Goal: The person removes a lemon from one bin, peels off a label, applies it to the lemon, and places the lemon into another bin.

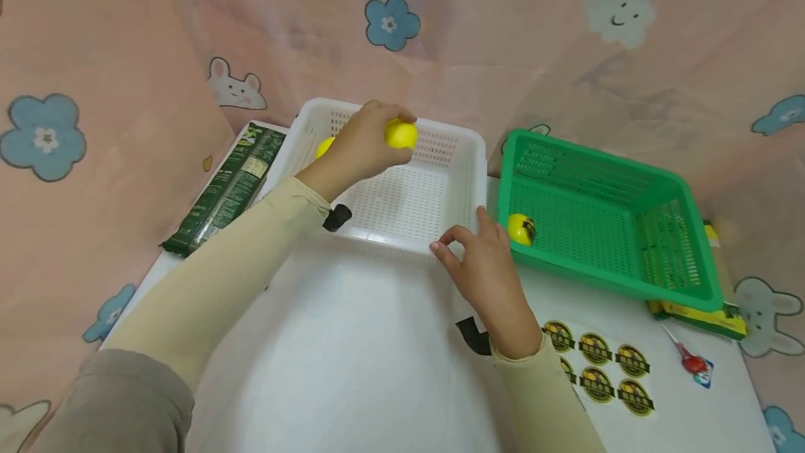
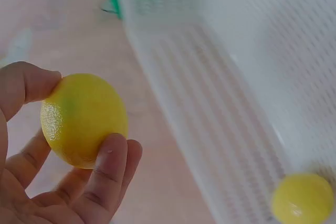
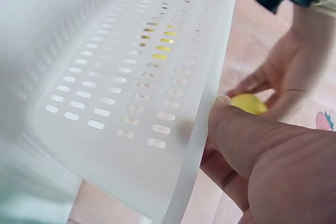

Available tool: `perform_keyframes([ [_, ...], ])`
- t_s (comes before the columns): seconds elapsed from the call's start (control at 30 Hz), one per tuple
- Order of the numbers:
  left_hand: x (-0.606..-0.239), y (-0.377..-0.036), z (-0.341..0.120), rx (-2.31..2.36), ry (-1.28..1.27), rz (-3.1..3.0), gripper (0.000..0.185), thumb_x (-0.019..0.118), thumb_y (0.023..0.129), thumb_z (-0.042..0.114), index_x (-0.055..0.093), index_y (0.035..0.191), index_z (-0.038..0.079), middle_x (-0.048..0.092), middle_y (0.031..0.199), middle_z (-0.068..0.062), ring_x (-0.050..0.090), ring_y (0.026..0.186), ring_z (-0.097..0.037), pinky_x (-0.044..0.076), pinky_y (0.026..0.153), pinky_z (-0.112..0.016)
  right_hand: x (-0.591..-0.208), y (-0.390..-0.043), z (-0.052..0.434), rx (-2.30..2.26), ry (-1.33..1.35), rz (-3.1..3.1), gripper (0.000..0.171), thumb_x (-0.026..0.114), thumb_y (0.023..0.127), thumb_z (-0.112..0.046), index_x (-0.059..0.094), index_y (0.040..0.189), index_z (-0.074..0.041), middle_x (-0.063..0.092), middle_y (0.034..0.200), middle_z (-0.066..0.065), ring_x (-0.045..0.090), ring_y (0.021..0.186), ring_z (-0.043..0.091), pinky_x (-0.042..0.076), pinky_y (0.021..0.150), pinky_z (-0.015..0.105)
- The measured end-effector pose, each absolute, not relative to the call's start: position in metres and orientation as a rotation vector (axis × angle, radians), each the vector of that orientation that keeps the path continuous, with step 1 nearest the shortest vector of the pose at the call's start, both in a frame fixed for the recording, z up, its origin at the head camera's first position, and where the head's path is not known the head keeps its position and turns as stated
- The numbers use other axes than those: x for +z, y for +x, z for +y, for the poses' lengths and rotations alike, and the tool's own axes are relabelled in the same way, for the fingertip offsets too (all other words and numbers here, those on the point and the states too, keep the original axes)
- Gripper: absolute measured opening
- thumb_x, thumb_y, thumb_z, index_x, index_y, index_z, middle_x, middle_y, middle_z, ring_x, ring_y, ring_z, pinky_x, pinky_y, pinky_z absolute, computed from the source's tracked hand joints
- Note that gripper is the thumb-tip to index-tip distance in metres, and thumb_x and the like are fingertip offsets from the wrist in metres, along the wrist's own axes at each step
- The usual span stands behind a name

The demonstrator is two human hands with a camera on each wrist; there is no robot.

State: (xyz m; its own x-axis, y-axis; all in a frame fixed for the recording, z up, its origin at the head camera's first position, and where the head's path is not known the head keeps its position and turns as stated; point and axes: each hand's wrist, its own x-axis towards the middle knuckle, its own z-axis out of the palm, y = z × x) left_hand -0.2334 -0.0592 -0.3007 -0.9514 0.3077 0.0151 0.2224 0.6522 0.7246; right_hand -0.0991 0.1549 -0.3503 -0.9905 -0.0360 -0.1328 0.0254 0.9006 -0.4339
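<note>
My left hand [image 1: 371, 142] holds a yellow lemon [image 2: 84, 120] between thumb and fingertips, above the back part of a white perforated plastic basket [image 1: 402, 212]. A second lemon [image 2: 303, 199] lies inside that basket, at its left side, partly hidden by my left hand in the head view. At the basket's front right corner, my right hand [image 1: 487, 275] grips the rim, the thumb resting on it and the fingers on the outer side. To the right, a lemon with a dark label [image 1: 520, 229] sits in the near left corner of a green basket [image 1: 604, 285].
Round black-and-gold stickers [image 1: 595, 349] lie on the white table [image 1: 352, 369] in front of the green basket. Farther right is a small red-handled tool [image 1: 690, 361]. A yellow-green packet [image 1: 704, 319] lies partly beneath the green basket. Left of the white basket lies a dark green package [image 1: 229, 184].
</note>
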Motion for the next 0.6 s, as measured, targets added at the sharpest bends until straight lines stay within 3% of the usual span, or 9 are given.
perform_keyframes([
  [0.13, -0.286, -0.191, -0.058, 1.309, 0.525, 2.707, 0.053, 0.08, 0.095, 0.02, 0.064, 0.145, 0.017, 0.052, 0.147, -0.006, 0.056, 0.119, -0.023, 0.054, 0.096, -0.035, -0.351, -0.1, 0.154, -0.659, -0.006, 2.938, 0.024, 0.075, 0.101, -0.036, 0.078, 0.109, -0.013, 0.025, 0.168, 0.031, 0.025, 0.15, 0.053, 0.043, 0.105, 0.07],
  [0.3, -0.291, -0.132, -0.062, 1.465, 0.581, 2.66, 0.052, 0.084, 0.091, 0.016, 0.068, 0.14, 0.016, 0.056, 0.14, -0.005, 0.06, 0.109, -0.022, 0.056, 0.092, -0.036, -0.353, -0.1, 0.153, -0.657, -0.04, 2.958, 0.025, 0.075, 0.101, -0.037, 0.078, 0.107, -0.013, 0.027, 0.166, 0.033, 0.026, 0.149, 0.055, 0.043, 0.104, 0.072],
  [0.6, -0.349, -0.05, -0.051, 1.342, 0.532, 2.747, 0.049, 0.087, 0.087, 0.019, 0.071, 0.133, 0.015, 0.056, 0.132, -0.008, 0.066, 0.096, -0.022, 0.059, 0.083, -0.035, -0.351, -0.099, 0.157, -0.672, -0.071, 2.955, 0.024, 0.073, 0.102, -0.035, 0.078, 0.107, -0.012, 0.026, 0.165, 0.035, 0.028, 0.146, 0.058, 0.044, 0.103, 0.072],
])
